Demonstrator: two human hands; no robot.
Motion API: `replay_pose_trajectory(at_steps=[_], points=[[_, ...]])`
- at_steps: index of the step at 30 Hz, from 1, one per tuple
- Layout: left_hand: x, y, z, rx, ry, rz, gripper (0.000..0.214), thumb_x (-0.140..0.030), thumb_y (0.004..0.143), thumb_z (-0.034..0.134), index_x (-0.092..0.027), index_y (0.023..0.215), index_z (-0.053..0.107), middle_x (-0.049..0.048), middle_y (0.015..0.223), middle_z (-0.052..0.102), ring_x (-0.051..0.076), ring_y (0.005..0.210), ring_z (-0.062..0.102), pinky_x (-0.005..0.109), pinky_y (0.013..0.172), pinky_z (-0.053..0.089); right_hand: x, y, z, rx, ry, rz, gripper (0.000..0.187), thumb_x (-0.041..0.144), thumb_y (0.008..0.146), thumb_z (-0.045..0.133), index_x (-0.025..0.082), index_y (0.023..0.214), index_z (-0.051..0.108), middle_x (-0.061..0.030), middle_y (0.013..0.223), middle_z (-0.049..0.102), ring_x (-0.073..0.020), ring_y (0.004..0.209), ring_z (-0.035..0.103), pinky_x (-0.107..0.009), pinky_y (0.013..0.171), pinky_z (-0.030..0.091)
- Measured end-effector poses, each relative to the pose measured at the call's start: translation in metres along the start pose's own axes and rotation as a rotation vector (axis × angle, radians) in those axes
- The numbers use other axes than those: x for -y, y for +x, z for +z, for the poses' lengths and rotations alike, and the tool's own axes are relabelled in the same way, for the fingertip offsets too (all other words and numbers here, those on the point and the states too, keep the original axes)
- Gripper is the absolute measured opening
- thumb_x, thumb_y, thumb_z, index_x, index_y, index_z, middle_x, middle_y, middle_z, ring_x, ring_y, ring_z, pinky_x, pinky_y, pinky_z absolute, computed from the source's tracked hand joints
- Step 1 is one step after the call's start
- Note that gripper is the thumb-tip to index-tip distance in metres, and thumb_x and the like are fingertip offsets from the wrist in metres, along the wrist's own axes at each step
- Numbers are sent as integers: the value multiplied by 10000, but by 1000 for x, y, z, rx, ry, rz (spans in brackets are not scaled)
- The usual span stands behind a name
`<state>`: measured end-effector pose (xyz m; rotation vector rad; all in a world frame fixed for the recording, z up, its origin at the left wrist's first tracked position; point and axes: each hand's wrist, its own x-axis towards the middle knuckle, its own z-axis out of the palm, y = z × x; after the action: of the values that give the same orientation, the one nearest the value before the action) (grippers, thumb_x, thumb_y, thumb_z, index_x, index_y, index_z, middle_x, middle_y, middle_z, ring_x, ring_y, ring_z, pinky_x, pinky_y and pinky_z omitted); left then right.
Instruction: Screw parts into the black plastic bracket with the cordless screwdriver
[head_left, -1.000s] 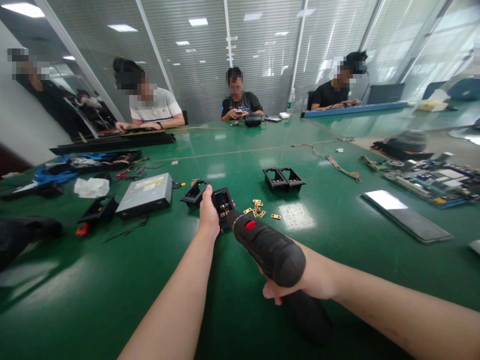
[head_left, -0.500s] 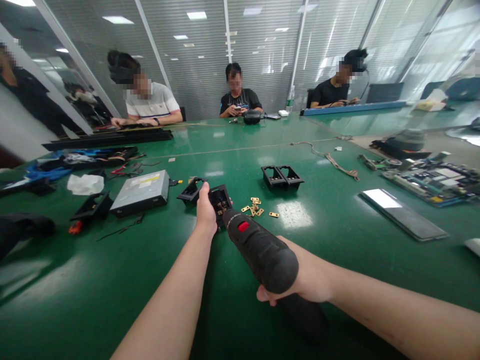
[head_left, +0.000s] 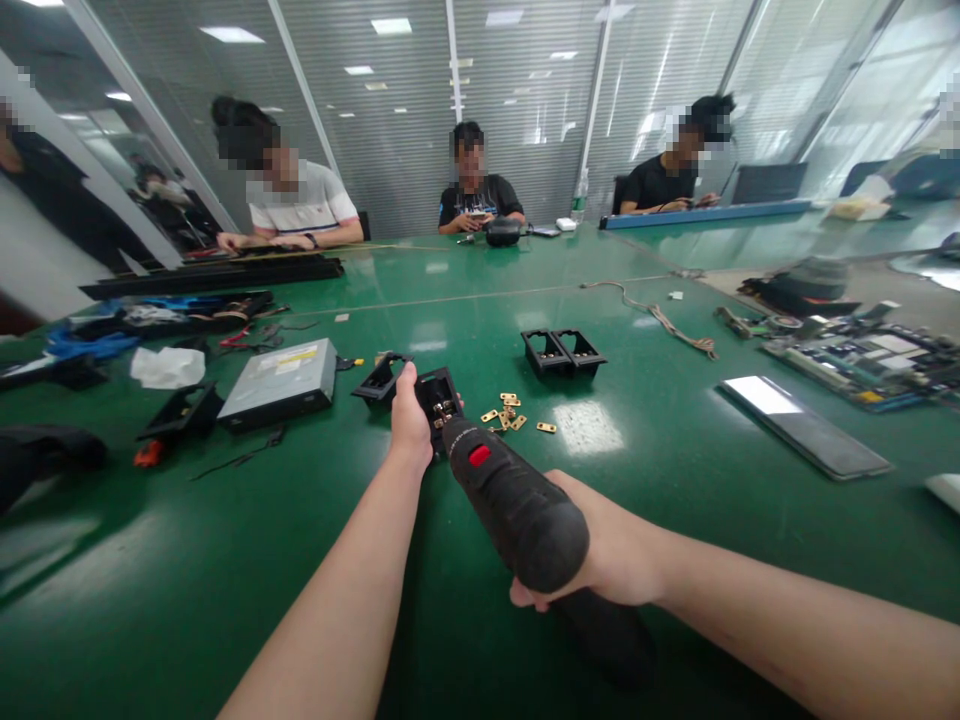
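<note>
My left hand (head_left: 409, 422) is closed around a black plastic frame (head_left: 439, 388), its thumb along the left edge. Small brass-coloured parts show inside that frame. In my right hand (head_left: 600, 540) is a black cordless drill (head_left: 517, 505) with a red switch on top. Its nose points into the frame; the tip is hidden, so contact cannot be made out. Several small brass plates (head_left: 511, 412) lie loose just right of the frame. Another black frame (head_left: 381, 380) rests to the left of my left hand, and a joined pair of black frames (head_left: 564, 352) stands further back.
On the green table (head_left: 720, 560), a silver disc drive (head_left: 281, 382), white tissue (head_left: 166, 367) and another black frame (head_left: 178, 412) lie left. A grey flat panel (head_left: 806, 425), circuit boards (head_left: 874, 360) and a cord (head_left: 667, 325) lie right. Several people sit across the table.
The drill and my right hand have shifted very slightly left in view. My left hand keeps its hold on the black frame.
</note>
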<state>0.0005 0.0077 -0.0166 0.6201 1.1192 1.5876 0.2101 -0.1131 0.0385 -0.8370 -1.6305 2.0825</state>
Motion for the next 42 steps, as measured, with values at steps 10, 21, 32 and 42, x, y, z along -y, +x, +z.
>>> replay_pose_trajectory(at_steps=[10, 21, 32, 42], points=[[-3, -3, 3, -9, 15, 14, 532, -653, 776, 554, -133, 821, 656, 108, 602, 679, 272, 609, 705, 316, 485, 529, 1, 1, 2, -12, 31, 41, 291, 203, 522, 896, 114, 643, 647, -17, 591, 650, -144, 518, 613, -248, 494, 508], [-3, -1, 3, -14, 23, 10, 522, -650, 774, 553, -139, 831, 641, 90, 599, 679, 255, 586, 701, 304, 483, 529, 2, 1, 2, -15, 17, 51, 277, 200, 531, 883, 113, 615, 633, -14, 576, 629, -141, 514, 598, -231, 478, 481], [-2, -3, 2, 3, 34, 26, 534, -669, 767, 548, -143, 779, 639, 91, 587, 670, 248, 564, 686, 313, 484, 529, -1, 1, 1, 1, 36, 4, 284, 200, 532, 894, 116, 645, 647, -18, 591, 656, -149, 516, 615, -246, 490, 500], [-2, -2, 2, 3, 24, 21, 538, -677, 761, 556, -147, 782, 645, 90, 597, 671, 254, 591, 695, 326, 512, 545, 1, 0, 0, 20, 32, -8, 301, 243, 533, 909, 112, 634, 657, -20, 600, 662, -138, 513, 612, -240, 492, 503]])
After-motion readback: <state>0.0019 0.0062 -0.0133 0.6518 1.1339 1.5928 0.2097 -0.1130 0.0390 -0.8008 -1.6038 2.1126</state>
